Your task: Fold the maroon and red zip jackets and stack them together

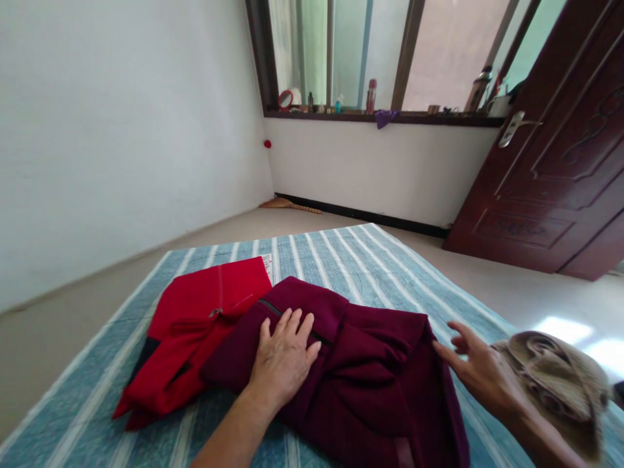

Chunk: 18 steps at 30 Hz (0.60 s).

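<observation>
Left hand [281, 359] splayed flat on maroon garment [365, 377], right hand [480, 369] loosely spread at its edge

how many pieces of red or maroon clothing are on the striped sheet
2: a red garment on the left, and a maroon garment to its right, under the left hand. More could be hidden beneath.

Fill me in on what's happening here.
A person is handling a dark maroon cloth garment spread with some creases on a blue-and-white striped cloth cover. The left hand lies palm down on it, fingers spread. The right hand is at its right edge, thumb and forefinger apart; whether it grips is unclear. A bright red cloth garment with a zip lies against its left side, and a tan rolled fabric bundle sits beyond the right hand.
</observation>
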Tool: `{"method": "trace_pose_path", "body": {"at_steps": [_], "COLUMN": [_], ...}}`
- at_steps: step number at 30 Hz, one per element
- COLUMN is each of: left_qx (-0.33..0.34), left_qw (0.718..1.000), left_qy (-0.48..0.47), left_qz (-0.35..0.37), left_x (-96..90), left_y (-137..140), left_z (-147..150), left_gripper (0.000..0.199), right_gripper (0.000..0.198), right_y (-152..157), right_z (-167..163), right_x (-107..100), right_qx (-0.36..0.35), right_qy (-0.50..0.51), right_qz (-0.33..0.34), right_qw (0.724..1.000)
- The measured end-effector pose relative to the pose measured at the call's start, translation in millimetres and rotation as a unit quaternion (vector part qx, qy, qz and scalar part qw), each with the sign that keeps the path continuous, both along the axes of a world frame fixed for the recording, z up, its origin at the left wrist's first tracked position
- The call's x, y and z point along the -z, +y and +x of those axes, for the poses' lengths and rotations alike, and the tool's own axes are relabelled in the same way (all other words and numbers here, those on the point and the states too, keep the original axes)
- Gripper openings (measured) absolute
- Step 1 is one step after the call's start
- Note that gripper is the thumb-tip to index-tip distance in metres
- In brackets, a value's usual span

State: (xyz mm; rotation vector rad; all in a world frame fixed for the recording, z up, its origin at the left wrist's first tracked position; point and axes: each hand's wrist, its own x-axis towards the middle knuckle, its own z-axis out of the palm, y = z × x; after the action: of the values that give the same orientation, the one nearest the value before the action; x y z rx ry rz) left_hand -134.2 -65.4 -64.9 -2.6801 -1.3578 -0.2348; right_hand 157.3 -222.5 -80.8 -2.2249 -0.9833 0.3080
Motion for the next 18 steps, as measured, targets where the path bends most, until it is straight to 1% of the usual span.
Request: {"method": "trace_pose_path", "body": {"at_steps": [1, 2, 3, 5, 6, 8, 10, 12, 15, 16, 18], "left_qx": [0.001, 0.009, 0.025, 0.079, 0.108, 0.144, 0.143, 0.131, 0.127, 0.128, 0.129], "left_qw": [1.0, 1.0, 1.0, 0.997, 0.994, 0.989, 0.989, 0.991, 0.991, 0.991, 0.991], "left_qy": [0.001, -0.002, -0.006, -0.011, -0.009, 0.0, -0.001, -0.013, -0.031, -0.035, -0.041], "left_qz": [-0.003, -0.001, 0.003, 0.006, 0.0, -0.018, -0.025, -0.019, -0.012, -0.011, -0.006], "left_x": [-5.9, -10.5, -13.4, -12.9, -9.9, -0.9, 8.1, 14.0, 17.4, 17.9, 19.4], "left_y": [2, 4, 7, 13, 17, 22, 26, 26, 23, 22, 21], "left_z": [3, 6, 10, 16, 18, 21, 22, 22, 21, 21, 21], "left_gripper": [0.044, 0.044, 0.044, 0.044, 0.044, 0.043, 0.042, 0.041, 0.041, 0.04, 0.04], "right_gripper": [0.07, 0.073, 0.074, 0.075, 0.075, 0.072, 0.065, 0.057, 0.048, 0.047, 0.047], "right_y": [-18, -32, -42, -53, -54, -51, -44, -38, -33, -33, -31], "right_z": [1, 0, -3, -13, -19, -28, -34, -38, -41, -42, -45], "right_x": [10, 20, 29, 40, 41, 39, 31, 24, 18, 15, 7], "right_qx": [0.008, 0.006, 0.025, 0.059, 0.071, 0.075, 0.06, 0.023, -0.027, -0.032, -0.024], "right_qy": [0.058, 0.124, 0.19, 0.278, 0.309, 0.358, 0.414, 0.486, 0.577, 0.592, 0.595], "right_qz": [-0.015, -0.017, -0.002, 0.024, 0.034, 0.038, 0.031, 0.036, 0.07, 0.084, 0.112], "right_qw": [0.998, 0.992, 0.981, 0.958, 0.948, 0.93, 0.908, 0.873, 0.813, 0.801, 0.795]}}
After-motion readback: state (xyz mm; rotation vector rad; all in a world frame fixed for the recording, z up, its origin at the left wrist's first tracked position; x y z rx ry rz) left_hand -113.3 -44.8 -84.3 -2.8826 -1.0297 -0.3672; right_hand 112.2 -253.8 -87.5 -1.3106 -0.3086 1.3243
